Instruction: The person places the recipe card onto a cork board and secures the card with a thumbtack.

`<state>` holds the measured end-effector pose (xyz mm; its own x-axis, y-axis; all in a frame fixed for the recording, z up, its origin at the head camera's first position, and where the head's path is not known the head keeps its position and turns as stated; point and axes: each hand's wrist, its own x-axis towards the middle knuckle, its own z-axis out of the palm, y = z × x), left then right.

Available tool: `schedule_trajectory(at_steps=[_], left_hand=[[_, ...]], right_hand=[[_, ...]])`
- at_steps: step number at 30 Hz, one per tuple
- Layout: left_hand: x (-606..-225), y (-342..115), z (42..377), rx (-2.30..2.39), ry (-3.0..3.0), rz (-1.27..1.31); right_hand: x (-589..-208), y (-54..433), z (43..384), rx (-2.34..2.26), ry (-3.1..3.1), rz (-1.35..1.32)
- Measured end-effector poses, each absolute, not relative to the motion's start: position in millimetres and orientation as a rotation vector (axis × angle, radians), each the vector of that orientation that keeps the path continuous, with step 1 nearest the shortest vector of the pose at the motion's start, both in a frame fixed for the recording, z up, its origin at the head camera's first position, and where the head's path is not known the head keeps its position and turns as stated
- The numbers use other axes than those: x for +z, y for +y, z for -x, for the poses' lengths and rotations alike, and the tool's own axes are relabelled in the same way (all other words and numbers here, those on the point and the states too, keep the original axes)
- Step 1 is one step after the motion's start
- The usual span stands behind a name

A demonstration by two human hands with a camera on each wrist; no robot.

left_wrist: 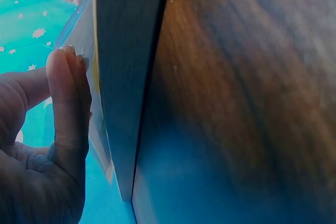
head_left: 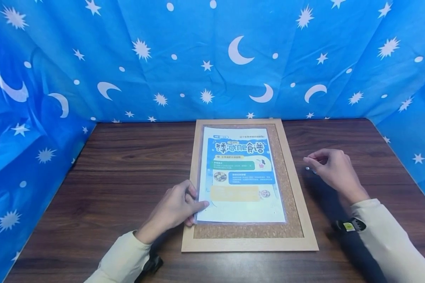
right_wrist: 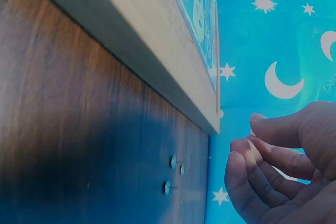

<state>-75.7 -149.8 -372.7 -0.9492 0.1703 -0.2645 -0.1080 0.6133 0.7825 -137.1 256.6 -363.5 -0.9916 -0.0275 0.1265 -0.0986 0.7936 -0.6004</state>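
Note:
A laminated poster [head_left: 242,212] with a blue heading lies on a wood-framed cork board [head_left: 249,232]. At its lower left, my left hand [head_left: 177,204] pinches the poster's edge, the thumb on its printed face and the other fingers by the frame's left side. My right hand [head_left: 334,171] is over the table right of the board, thumb and fingertips drawn together on a tiny thumbtack, mostly hidden by the fingers. Several thumbtacks [right_wrist: 172,162] with shiny heads lie on the table just below this hand in the right wrist view.
The board stands on a dark wood table [head_left: 127,169], its far edge close to a blue curtain [head_left: 198,59] with moons and stars. The curtain also hangs at the left and right sides. A dark band with a yellow-green label [head_left: 349,226] is at the right wrist.

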Motion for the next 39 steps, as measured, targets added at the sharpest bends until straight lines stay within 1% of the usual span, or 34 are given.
schedule_trajectory(at_steps=[11, 20, 28, 39], left_hand=[[-374, -148, 76, 1.187, 2.538, -0.06], [-375, -150, 76, 1.136, 2.546, -0.089], [-372, -149, 74, 1.106, 2.548, -0.118], [-370, -146, 71, 1.082, 2.56, -0.146]], right_hand=[[-361, 231, 148, 1.011, -2.88, -0.166], [-363, 204, 164, 1.032, -2.886, -0.25], [-363, 172, 182, 1.09, -2.944, -0.262], [-358, 118, 208, 1.102, -2.987, -0.391]])
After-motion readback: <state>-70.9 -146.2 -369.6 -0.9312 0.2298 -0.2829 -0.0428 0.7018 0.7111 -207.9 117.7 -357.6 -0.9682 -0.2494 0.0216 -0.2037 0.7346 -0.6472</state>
